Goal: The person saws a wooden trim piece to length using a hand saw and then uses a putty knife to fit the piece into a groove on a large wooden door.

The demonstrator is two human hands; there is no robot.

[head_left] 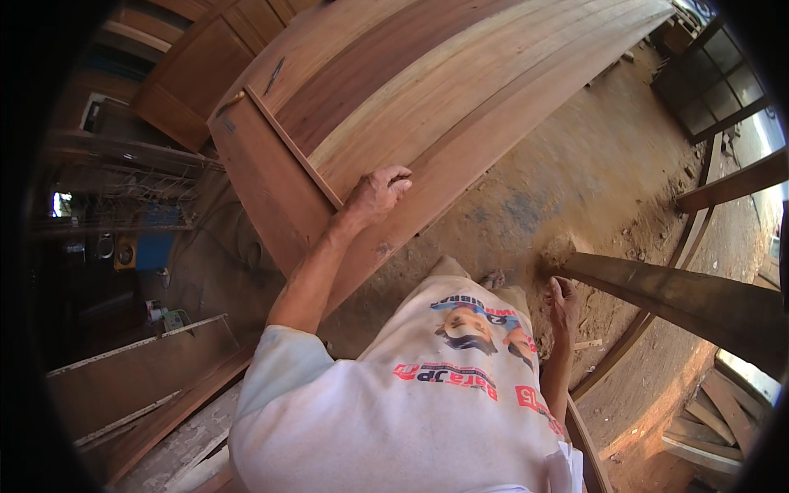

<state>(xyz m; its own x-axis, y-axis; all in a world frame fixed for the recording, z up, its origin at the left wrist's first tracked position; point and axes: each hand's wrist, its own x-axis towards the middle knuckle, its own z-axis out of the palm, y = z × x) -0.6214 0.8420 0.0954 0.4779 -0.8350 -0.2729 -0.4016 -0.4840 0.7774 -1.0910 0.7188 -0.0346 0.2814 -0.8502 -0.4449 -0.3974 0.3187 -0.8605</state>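
His left hand [380,194] lies flat, fingers spread, on the stacked boards [427,90] ahead — their far ends cut off. The right hand [565,302] hangs beside a plank [674,300] — grip unclear.

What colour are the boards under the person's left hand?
Striped light tan and reddish-brown bare wood boards, under the left hand; the head view shows it best.
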